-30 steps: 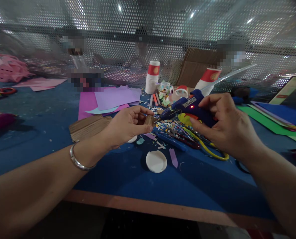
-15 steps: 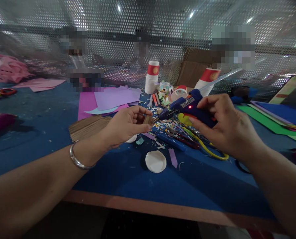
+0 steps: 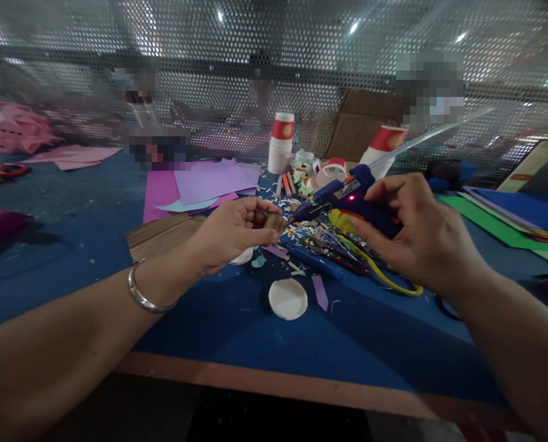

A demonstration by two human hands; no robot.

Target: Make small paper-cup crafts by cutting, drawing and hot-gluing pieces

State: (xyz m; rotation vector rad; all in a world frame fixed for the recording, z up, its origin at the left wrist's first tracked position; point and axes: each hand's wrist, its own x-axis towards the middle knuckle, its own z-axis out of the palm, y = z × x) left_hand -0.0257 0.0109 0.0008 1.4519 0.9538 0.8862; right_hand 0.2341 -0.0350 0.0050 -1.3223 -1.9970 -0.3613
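Observation:
My left hand [image 3: 237,234] pinches a small brown cardboard piece [image 3: 273,222] between thumb and fingers. My right hand [image 3: 414,230] is wrapped round a blue glue gun [image 3: 345,195] with a red light lit on its side. A clear glue stick [image 3: 412,146] pokes out of its back end. The gun's nozzle points left and meets, or nearly meets, the cardboard's edge; I cannot tell which. Below the hands lies a round white paper disc [image 3: 287,299] with a raised rim. Under my left wrist is a larger sheet of corrugated cardboard [image 3: 163,236].
Paper scraps [image 3: 304,236] and yellow-handled scissors [image 3: 384,276] cover the middle of the blue table [image 3: 237,334]. Behind stand stacked paper cups [image 3: 281,144] and a cardboard sheet [image 3: 348,126]. Purple paper [image 3: 216,181] lies left, coloured sheets [image 3: 508,224] right. A perforated metal screen [image 3: 209,80] closes the back.
Both hands, the glue gun and the cardboard piece stay almost where they were. The view has shifted only very slightly.

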